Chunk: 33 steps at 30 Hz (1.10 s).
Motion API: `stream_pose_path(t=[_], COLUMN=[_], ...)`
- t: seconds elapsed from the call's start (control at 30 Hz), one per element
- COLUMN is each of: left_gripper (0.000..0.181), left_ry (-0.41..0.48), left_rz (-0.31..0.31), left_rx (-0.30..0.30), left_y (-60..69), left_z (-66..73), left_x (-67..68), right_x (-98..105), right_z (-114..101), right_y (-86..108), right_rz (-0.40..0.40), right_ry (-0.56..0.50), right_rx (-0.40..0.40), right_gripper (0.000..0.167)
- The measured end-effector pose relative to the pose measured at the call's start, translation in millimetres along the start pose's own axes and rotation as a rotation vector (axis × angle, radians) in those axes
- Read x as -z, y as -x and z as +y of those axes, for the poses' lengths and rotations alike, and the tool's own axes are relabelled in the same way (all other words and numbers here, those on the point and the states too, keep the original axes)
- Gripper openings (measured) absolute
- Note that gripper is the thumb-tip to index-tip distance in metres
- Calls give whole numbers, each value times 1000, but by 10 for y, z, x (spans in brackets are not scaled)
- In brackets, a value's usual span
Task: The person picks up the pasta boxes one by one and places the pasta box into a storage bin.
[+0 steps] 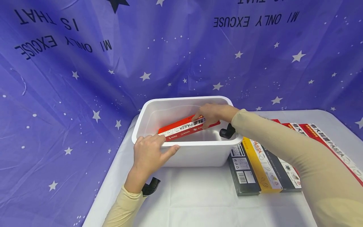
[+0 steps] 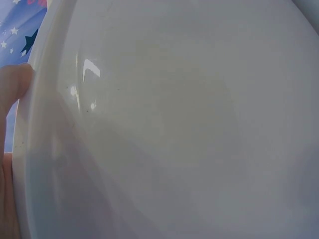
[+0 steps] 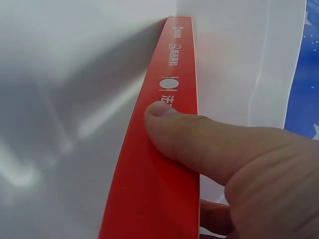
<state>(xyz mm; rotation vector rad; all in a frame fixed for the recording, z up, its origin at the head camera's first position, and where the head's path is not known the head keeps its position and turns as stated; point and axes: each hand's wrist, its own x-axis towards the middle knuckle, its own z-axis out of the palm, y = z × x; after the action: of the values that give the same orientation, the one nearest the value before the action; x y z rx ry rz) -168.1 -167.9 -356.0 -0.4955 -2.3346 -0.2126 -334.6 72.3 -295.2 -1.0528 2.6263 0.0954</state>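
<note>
From where I sit, the right hand (image 1: 210,114) is gripping a red box (image 1: 181,128) inside the white bin (image 1: 195,156); in the right wrist view its thumb (image 3: 172,132) presses on the narrow red side, and fingers show partly behind. The box runs slantwise across the bin, its left end toward the near left corner, close to the left hand (image 1: 148,154). I can't tell whether that end touches the hand, or whether the box rests on the bin's floor

The left hand is hooked over the near rim, fingers inside and thumb outside; its own wrist view gives me mostly blank bin wall

Farther out, just right of the bin, I have black and gold packs (image 1: 263,170), and beyond them more red boxes (image 1: 337,148), partly hidden by the right sleeve (image 1: 286,148). All stand on a white table (image 1: 204,201) before a blue starry curtain (image 1: 181,63)
</note>
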Motion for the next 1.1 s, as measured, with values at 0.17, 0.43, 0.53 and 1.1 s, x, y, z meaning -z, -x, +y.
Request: stream_pose_path(t=[0.17,0.43,0.53,1.1], left_gripper=[60,73,76,72], left_ry=[0,11,14,6], left_rz=[-2,9,9,-2], left_rx=[-2,-3,-1,-5], left_y=[2,-8,-15,-7], left_z=[7,18,23,18], left_x=[-5,-8,-11,-11], right_x=[-6,-17,-13,228], right_z=[7,21,17,72], right_y=[13,42,57,330], right_rz=[5,60,80,157], right_ry=[-3,-45,-70,-62], right_rx=[-2,-17,-29,-52], right_gripper=[63,66,69,57])
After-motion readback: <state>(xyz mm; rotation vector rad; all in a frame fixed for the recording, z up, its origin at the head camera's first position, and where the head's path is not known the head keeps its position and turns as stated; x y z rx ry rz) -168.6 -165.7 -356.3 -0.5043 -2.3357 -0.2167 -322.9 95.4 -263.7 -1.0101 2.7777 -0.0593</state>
